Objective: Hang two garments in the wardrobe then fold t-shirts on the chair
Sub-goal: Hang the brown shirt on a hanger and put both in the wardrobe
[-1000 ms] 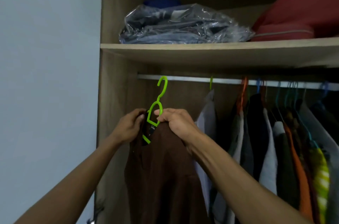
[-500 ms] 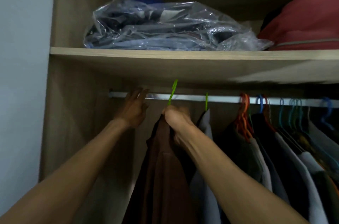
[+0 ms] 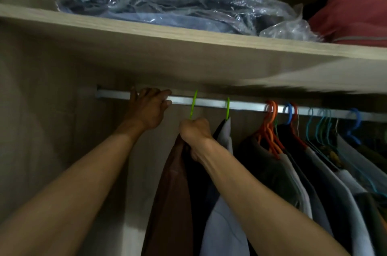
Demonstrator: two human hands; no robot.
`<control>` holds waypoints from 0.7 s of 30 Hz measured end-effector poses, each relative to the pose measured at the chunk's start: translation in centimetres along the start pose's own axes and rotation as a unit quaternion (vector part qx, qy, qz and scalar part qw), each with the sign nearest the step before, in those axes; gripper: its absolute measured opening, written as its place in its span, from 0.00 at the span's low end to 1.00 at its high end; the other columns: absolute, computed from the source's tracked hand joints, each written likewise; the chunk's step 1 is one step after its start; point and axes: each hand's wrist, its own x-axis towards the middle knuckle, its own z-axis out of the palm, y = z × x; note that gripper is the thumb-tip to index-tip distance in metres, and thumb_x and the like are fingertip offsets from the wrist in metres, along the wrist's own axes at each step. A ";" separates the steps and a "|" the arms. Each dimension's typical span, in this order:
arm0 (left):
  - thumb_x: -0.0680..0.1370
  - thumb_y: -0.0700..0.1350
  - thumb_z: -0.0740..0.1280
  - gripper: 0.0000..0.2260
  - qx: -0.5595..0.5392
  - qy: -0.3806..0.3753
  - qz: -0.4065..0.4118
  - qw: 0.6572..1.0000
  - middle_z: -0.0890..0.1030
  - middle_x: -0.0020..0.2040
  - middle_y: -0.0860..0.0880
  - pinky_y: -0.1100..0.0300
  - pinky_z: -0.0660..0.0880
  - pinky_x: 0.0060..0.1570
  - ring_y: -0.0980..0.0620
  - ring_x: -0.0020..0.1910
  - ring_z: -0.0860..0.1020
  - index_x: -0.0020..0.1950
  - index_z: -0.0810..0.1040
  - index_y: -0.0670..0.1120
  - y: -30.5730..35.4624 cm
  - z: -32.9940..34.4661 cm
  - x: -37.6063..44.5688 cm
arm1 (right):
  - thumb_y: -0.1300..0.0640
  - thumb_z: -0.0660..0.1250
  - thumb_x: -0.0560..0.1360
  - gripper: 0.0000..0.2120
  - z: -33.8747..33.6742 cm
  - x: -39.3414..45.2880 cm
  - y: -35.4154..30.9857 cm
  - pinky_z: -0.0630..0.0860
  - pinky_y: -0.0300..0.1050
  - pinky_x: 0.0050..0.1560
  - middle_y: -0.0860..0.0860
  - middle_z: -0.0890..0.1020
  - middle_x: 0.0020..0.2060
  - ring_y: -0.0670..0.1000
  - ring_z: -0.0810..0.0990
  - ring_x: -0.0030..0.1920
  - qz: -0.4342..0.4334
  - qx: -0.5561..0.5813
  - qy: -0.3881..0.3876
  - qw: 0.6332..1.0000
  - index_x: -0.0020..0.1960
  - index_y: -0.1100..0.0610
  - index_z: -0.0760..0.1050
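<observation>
The brown garment (image 3: pixel 173 193) hangs below the right hand (image 3: pixel 195 132), which grips its green hanger (image 3: pixel 193 104), hook at the rail (image 3: pixel 240 106). The left hand (image 3: pixel 148 109), beside it, rests on the rail, fingers loosely curled. Hanging step; next, seat the hook and let go.

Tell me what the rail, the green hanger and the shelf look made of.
Rail: likely metal, a pale silvery bar with a dull sheen.
Green hanger: probably plastic, bright uniform lime colour, thin moulded hook.
Shelf: wood-look board, matt beige with faint grain, perhaps laminate.
</observation>
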 end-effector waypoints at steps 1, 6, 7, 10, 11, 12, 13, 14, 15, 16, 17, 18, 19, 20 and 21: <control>0.84 0.55 0.56 0.19 -0.004 0.000 0.001 1.000 0.72 0.72 0.48 0.36 0.49 0.74 0.43 0.73 0.65 0.75 0.68 0.56 -0.1 0.1 0.0 | 0.58 0.66 0.74 0.12 -0.1 0.0 0.2 0.77 0.47 0.38 0.62 0.84 0.50 0.60 0.85 0.48 0.009 -0.005 0.002 1.000 0.52 0.65 0.79; 0.84 0.55 0.55 0.19 -0.005 0.001 -0.007 1.000 0.72 0.72 0.47 0.36 0.49 0.74 0.42 0.73 0.65 0.76 0.67 0.56 -0.2 0.2 0.1 | 0.52 0.62 0.65 0.22 0.3 -0.6 0.9 0.82 0.53 0.47 0.61 0.84 0.52 0.61 0.84 0.50 0.023 -0.065 -0.014 0.998 0.53 0.63 0.80; 0.84 0.55 0.54 0.19 -0.007 -0.001 -0.010 1.000 0.72 0.72 0.47 0.36 0.49 0.74 0.42 0.73 0.64 0.76 0.67 0.56 -0.1 0.2 0.0 | 0.52 0.62 0.65 0.23 0.4 -0.7 0.9 0.82 0.53 0.48 0.61 0.84 0.52 0.61 0.84 0.51 0.024 -0.077 -0.013 0.997 0.53 0.63 0.80; 0.84 0.54 0.55 0.19 -0.028 -0.007 -0.013 0.999 0.71 0.73 0.47 0.37 0.47 0.74 0.42 0.74 0.63 0.76 0.66 0.55 -0.1 0.1 0.0 | 0.51 0.62 0.63 0.22 -0.1 -1.6 0.4 0.81 0.49 0.42 0.60 0.84 0.49 0.60 0.84 0.47 0.032 -0.101 -0.018 0.994 0.51 0.63 0.80; 0.85 0.53 0.55 0.20 -0.032 -0.008 -0.011 0.999 0.70 0.73 0.47 0.36 0.47 0.74 0.42 0.75 0.62 0.77 0.66 0.55 -0.1 0.2 0.0 | 0.52 0.64 0.66 0.18 -0.3 -2.0 0.2 0.79 0.47 0.36 0.59 0.84 0.46 0.59 0.84 0.43 0.034 -0.115 -0.022 0.992 0.49 0.63 0.80; 0.85 0.53 0.55 0.20 -0.031 -0.008 -0.007 0.999 0.69 0.74 0.47 0.36 0.47 0.74 0.42 0.75 0.61 0.77 0.64 0.56 -0.2 0.2 0.0 | 0.53 0.65 0.70 0.13 -0.6 -2.2 0.1 0.76 0.43 0.30 0.58 0.83 0.42 0.57 0.83 0.38 0.036 -0.129 -0.025 0.991 0.46 0.63 0.80; 0.84 0.53 0.55 0.21 -0.028 -0.013 -0.003 1.000 0.67 0.76 0.47 0.36 0.46 0.74 0.43 0.77 0.59 0.78 0.63 0.56 -0.3 0.3 0.0 | 0.55 0.65 0.73 0.10 -0.9 -2.3 0.0 0.74 0.41 0.27 0.56 0.82 0.38 0.55 0.81 0.34 0.037 -0.141 -0.027 0.989 0.45 0.62 0.79; 0.84 0.53 0.55 0.22 -0.026 -0.025 -0.001 0.999 0.63 0.78 0.47 0.36 0.46 0.74 0.43 0.78 0.57 0.79 0.61 0.57 -0.4 0.1 -0.1 | 0.56 0.64 0.75 0.09 -1.3 -2.4 0.0 0.73 0.40 0.25 0.55 0.81 0.38 0.53 0.79 0.32 0.038 -0.156 -0.031 0.987 0.45 0.62 0.79; 0.84 0.54 0.55 0.23 -0.027 -0.035 0.000 0.999 0.60 0.80 0.47 0.36 0.46 0.74 0.43 0.79 0.54 0.80 0.59 0.57 -0.5 0.0 -0.2 | 0.55 0.64 0.76 0.10 -1.5 -2.5 -0.1 0.75 0.40 0.26 0.55 0.81 0.40 0.52 0.79 0.33 0.033 -0.172 -0.036 0.984 0.47 0.61 0.79; 0.84 0.53 0.56 0.24 -0.032 -0.046 0.000 0.998 0.58 0.81 0.47 0.35 0.47 0.74 0.43 0.79 0.52 0.80 0.57 0.58 -0.6 0.0 -0.2 | 0.53 0.65 0.75 0.11 -1.7 -2.4 -0.2 0.79 0.42 0.29 0.55 0.82 0.44 0.53 0.80 0.37 0.019 -0.190 -0.035 0.981 0.51 0.60 0.79; 0.84 0.53 0.57 0.25 -0.041 -0.057 0.001 0.998 0.56 0.81 0.47 0.35 0.48 0.74 0.42 0.80 0.50 0.80 0.56 0.58 -0.7 -0.1 -0.4 | 0.50 0.65 0.73 0.14 -1.8 -2.3 -0.3 0.83 0.46 0.34 0.55 0.82 0.48 0.54 0.81 0.41 0.000 -0.209 -0.031 0.977 0.53 0.59 0.78; 0.84 0.53 0.58 0.25 -0.048 -0.067 0.006 0.997 0.55 0.81 0.45 0.36 0.48 0.75 0.41 0.80 0.49 0.80 0.56 0.58 -0.8 -0.3 -0.8 | 0.48 0.64 0.70 0.18 -2.0 -2.6 -0.3 0.85 0.50 0.41 0.55 0.82 0.51 0.56 0.82 0.46 -0.020 -0.229 -0.026 0.973 0.55 0.57 0.77; 0.83 0.53 0.58 0.26 -0.052 -0.071 0.014 0.996 0.55 0.81 0.44 0.38 0.49 0.76 0.40 0.80 0.49 0.80 0.55 0.57 -0.8 -0.5 -1.4 | 0.47 0.63 0.67 0.21 -2.1 -2.8 -0.4 0.84 0.53 0.47 0.55 0.82 0.53 0.58 0.82 0.49 -0.038 -0.245 -0.020 0.969 0.56 0.56 0.76; 0.83 0.53 0.59 0.26 -0.055 -0.074 0.017 0.996 0.55 0.81 0.42 0.43 0.50 0.77 0.40 0.80 0.49 0.81 0.55 0.56 -0.7 -0.9 -2.0 | 0.46 0.63 0.65 0.23 -2.2 -3.0 -0.4 0.83 0.54 0.52 0.55 0.82 0.54 0.59 0.82 0.52 -0.056 -0.256 -0.019 0.965 0.57 0.55 0.76; 0.84 0.52 0.59 0.27 -0.057 -0.084 0.007 0.995 0.54 0.81 0.42 0.48 0.49 0.78 0.40 0.80 0.49 0.81 0.54 0.54 -0.5 -1.4 -3.0 | 0.47 0.63 0.65 0.25 -2.5 -3.5 -0.6 0.82 0.53 0.55 0.55 0.82 0.56 0.59 0.82 0.55 -0.070 -0.261 -0.023 0.962 0.59 0.55 0.75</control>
